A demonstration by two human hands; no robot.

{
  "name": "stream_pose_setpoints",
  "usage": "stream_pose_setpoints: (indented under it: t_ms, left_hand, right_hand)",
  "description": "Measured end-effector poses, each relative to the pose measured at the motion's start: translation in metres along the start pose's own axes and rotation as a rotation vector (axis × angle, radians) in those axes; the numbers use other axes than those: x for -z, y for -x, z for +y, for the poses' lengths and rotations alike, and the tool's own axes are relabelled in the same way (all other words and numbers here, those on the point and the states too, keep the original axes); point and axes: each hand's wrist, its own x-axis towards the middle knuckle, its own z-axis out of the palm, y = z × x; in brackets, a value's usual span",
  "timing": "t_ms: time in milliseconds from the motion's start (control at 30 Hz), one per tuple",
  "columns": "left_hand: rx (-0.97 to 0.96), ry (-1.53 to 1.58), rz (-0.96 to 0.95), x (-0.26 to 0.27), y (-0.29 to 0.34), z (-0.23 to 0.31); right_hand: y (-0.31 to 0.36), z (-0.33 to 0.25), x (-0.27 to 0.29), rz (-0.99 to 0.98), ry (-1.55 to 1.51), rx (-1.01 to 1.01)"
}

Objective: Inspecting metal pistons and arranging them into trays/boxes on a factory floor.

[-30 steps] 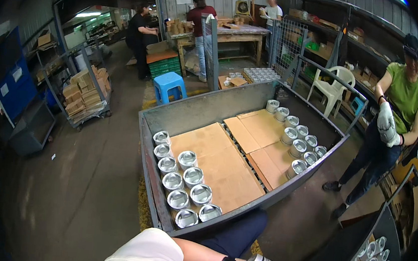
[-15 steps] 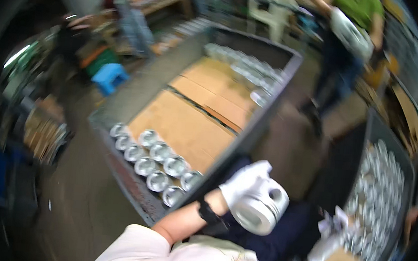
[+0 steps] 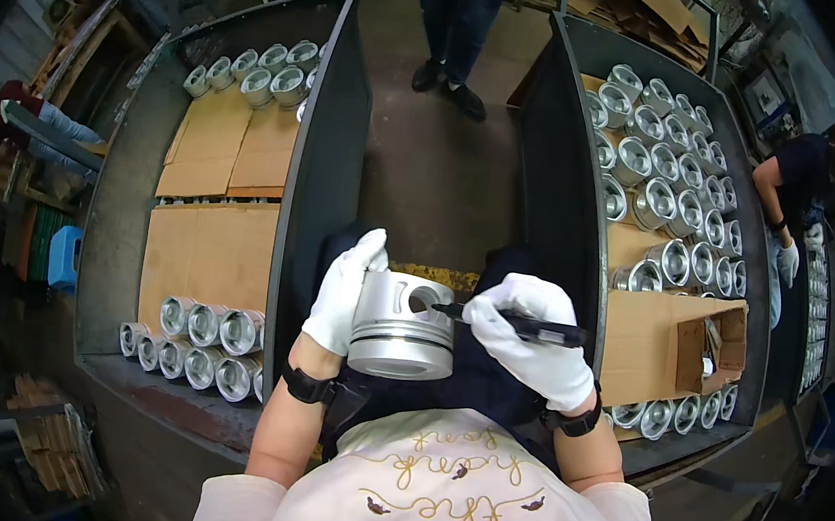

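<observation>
My left hand (image 3: 342, 291), in a white glove, is closed around the side of a silver metal piston (image 3: 404, 332). The piston is held in front of my body, its flat face turned downward and toward me, with the round pin hole showing in its upper wall. In my gloved right hand (image 3: 526, 346) is a black marker pen (image 3: 559, 333), lying nearly level. Its tip points left and reaches the edge of the pin hole; whether it touches the metal I cannot tell.
To the left, a dark metal bin (image 3: 293, 198) holds piston rows on cardboard. The right-hand bin (image 3: 569, 165) carries many pistons and a small open cardboard box (image 3: 720, 350). A person's legs (image 3: 453, 23) stand ahead between the bins; another person (image 3: 806, 197) works at far right.
My right hand has come from beside the cardboard box to the piston, now with the marker. The piston has been tilted in my left hand. The view has turned and steadied.
</observation>
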Motion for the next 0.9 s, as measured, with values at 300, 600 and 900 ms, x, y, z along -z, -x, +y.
stream_pose_setpoints:
  t_ms: [300,600,900]
  left_hand:
    - [-0.008,-0.146,-0.027,-0.002,0.003,-0.008]
    - [0.118,-0.005,-0.157,-0.024,-0.015,-0.016]
    - [0.645,0.056,-0.521,-0.06,-0.017,-0.066]
  right_hand:
    - [-0.006,0.006,-0.013,-0.053,0.167,0.154]
    - [0.028,0.011,0.014,0.354,-0.041,-0.139]
    - [0.111,-0.032,0.02,0.17,0.184,-0.405]
